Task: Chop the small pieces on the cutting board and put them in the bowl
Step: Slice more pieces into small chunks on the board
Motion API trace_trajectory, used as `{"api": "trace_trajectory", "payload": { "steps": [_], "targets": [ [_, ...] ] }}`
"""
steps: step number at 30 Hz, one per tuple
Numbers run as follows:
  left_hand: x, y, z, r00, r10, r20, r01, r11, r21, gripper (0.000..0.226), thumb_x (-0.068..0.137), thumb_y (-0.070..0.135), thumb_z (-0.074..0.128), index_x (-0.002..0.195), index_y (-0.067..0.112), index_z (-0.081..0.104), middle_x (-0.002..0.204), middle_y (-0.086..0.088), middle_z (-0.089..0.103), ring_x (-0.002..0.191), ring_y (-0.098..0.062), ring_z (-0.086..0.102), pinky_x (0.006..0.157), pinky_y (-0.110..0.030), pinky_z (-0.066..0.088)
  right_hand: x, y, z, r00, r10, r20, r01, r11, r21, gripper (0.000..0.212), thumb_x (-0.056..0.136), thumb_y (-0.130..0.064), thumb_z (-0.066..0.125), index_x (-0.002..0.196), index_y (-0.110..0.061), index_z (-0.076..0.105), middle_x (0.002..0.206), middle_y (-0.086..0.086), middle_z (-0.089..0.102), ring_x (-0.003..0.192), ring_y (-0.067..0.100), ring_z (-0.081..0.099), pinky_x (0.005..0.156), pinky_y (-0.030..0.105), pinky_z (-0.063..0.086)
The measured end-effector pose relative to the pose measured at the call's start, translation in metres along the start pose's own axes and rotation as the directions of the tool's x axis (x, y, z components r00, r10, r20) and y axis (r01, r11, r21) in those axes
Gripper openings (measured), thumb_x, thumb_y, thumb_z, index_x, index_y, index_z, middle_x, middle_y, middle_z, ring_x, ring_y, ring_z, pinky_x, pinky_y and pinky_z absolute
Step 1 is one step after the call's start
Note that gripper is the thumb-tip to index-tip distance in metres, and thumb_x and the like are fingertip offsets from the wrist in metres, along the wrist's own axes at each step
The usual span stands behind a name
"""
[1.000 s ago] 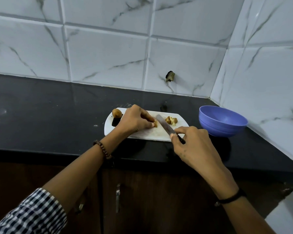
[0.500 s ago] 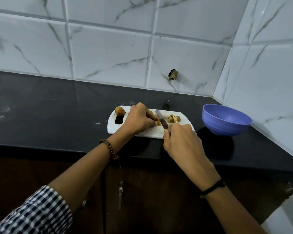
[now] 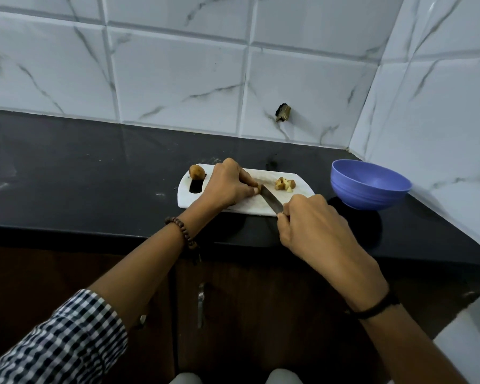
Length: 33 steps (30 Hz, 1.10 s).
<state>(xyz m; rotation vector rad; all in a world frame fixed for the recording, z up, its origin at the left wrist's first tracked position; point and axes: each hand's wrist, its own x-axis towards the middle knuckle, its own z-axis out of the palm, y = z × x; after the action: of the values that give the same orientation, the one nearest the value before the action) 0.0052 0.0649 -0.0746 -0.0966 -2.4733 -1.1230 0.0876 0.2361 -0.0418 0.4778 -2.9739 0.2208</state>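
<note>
Knife [image 3: 270,199] drawn back, tip aimed far-left at piece [image 3: 259,187] left hand [image 3: 227,187] pinches; right hand [image 3: 313,228] grips handle.

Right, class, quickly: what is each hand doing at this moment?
Left hand: pinching a small piece on the cutting board.
Right hand: gripping the knife.
</note>
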Motion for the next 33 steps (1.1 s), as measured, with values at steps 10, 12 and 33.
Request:
{"api": "trace_trajectory", "payload": {
  "steps": [10, 12, 33],
  "targets": [
    [0.001, -0.003, 0.000, 1.000, -0.010, 0.000, 0.010, 1.000, -0.015, 0.013, 0.074, 0.013, 0.083, 0.086, 0.009, 0.081, 0.084, -0.001, 0.077, 0.086, -0.009, 0.069, 0.084, -0.021, 0.054, -0.002, 0.022, -0.022, 0.975, 0.027, -0.219, -0.003, 0.994, 0.109, 0.032, 0.097, -0.036, 0.051, 0.120, -0.021, 0.068, 0.082, 0.004, 0.059, 0.066, 0.017, 0.058, 0.055, 0.030, 0.046],
    [0.001, -0.002, 0.000, 1.000, -0.015, -0.006, 0.015, 1.000, -0.014, 0.013, 0.073, 0.014, 0.084, 0.085, 0.009, 0.081, 0.081, -0.001, 0.077, 0.084, -0.009, 0.069, 0.082, -0.019, 0.053, 0.004, 0.015, -0.011, 0.972, 0.037, -0.231, -0.006, 0.991, 0.132, 0.035, 0.097, -0.038, 0.051, 0.124, -0.019, 0.065, 0.087, 0.007, 0.059, 0.072, 0.020, 0.060, 0.059, 0.031, 0.047],
    [0.000, -0.002, 0.003, 1.000, -0.001, -0.023, 0.001, 1.000, 0.016, 0.013, 0.077, 0.006, 0.073, 0.086, 0.010, 0.081, 0.082, -0.002, 0.077, 0.083, -0.010, 0.068, 0.062, -0.002, 0.044, 0.014, -0.010, 0.016, 0.993, -0.012, -0.118, 0.013, 1.000, 0.008, 0.019, 0.102, -0.026, 0.047, 0.112, -0.014, 0.058, 0.091, 0.002, 0.045, 0.088, 0.023, 0.061, 0.066, 0.032, 0.042]
  ]
}}
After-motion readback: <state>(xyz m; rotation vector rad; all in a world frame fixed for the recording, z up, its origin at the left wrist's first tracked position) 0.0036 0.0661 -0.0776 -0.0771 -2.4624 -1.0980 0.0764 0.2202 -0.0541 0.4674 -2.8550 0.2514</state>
